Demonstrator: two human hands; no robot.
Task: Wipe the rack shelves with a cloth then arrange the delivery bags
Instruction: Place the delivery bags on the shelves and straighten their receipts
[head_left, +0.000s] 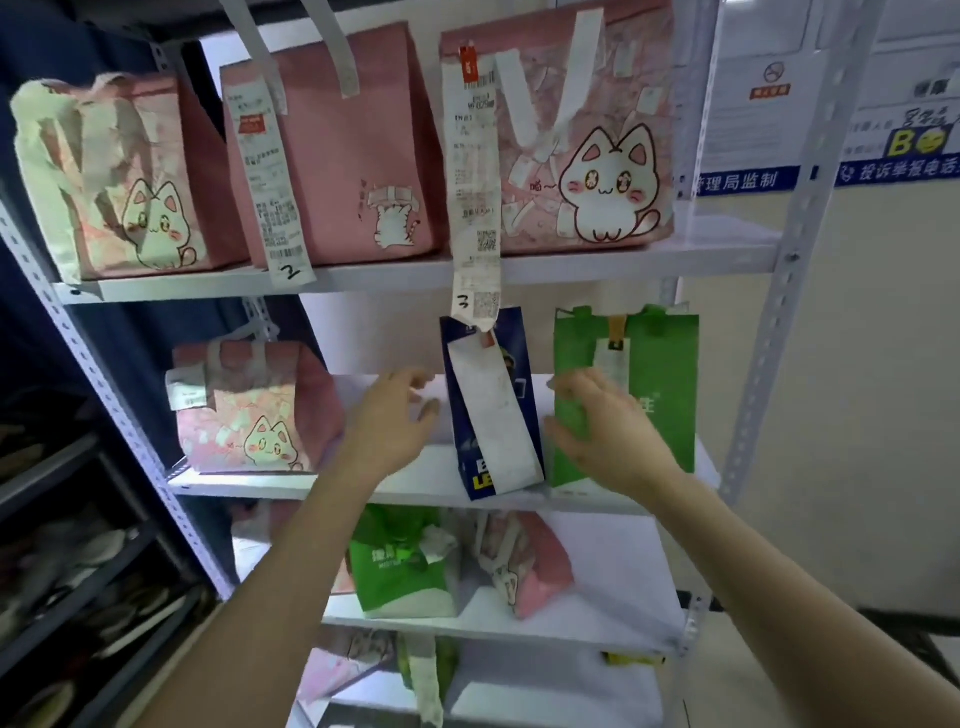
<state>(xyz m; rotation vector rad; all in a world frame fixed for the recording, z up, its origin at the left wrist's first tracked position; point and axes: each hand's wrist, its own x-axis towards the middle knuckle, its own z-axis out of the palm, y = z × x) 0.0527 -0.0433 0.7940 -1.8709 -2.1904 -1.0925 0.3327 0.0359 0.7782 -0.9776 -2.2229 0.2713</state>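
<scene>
Blue bag (470, 465) looked light, crushable; I'd hold its sides. Left grip (395, 421) and right grip (602, 431) hung apart, empty.

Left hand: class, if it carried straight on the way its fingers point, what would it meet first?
The left hand would probably meet the blue bag first; depth is unclear.

Pale cream wall (857, 389) on the right, white printed notices (769, 78) pinned high on it with a blue band of Chinese characters (748, 179), dark skirting strip (893, 621) low down, dark metal shelving unit (78, 545) of blurred clutter on the left, soft even light
</scene>
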